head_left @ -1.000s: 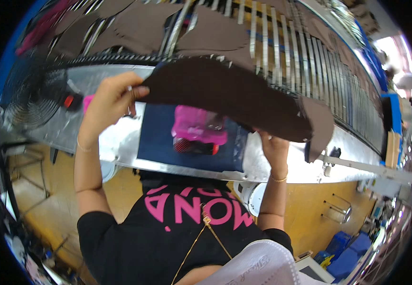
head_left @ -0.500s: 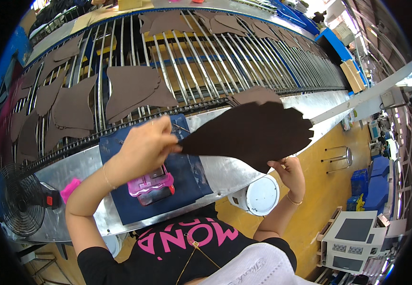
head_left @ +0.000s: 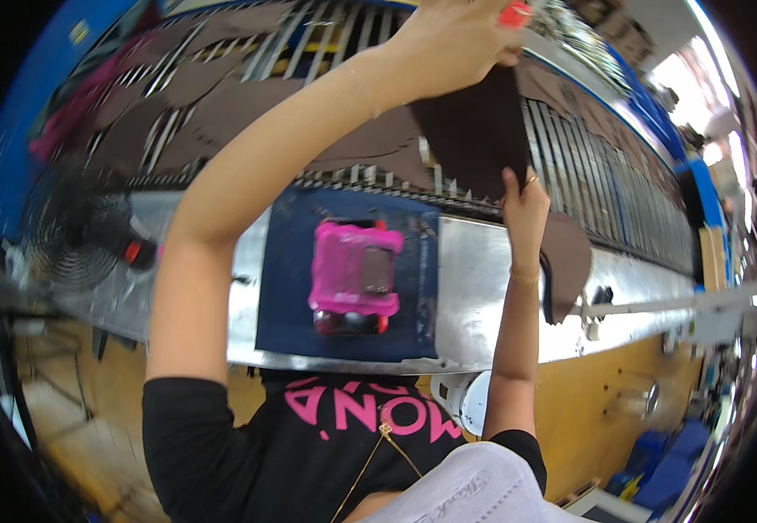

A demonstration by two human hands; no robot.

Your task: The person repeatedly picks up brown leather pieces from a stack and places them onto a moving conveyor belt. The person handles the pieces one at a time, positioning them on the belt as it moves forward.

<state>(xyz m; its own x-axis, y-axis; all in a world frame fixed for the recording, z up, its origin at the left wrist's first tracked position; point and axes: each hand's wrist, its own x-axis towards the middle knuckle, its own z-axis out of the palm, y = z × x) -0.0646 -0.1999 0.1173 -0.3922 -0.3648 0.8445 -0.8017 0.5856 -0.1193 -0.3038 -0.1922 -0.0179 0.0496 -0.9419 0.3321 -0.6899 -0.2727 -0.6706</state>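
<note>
A dark brown piece was held over the slatted rack, its upper end being clamped in the left hand, its lower end being pinched by the right hand, nearer the body a pink box was set on a blue mat.

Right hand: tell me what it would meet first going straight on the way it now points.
The right hand would likely meet the silver metal bars beyond the flat dark-brown piece it holds; its height above them is unclear.
</note>
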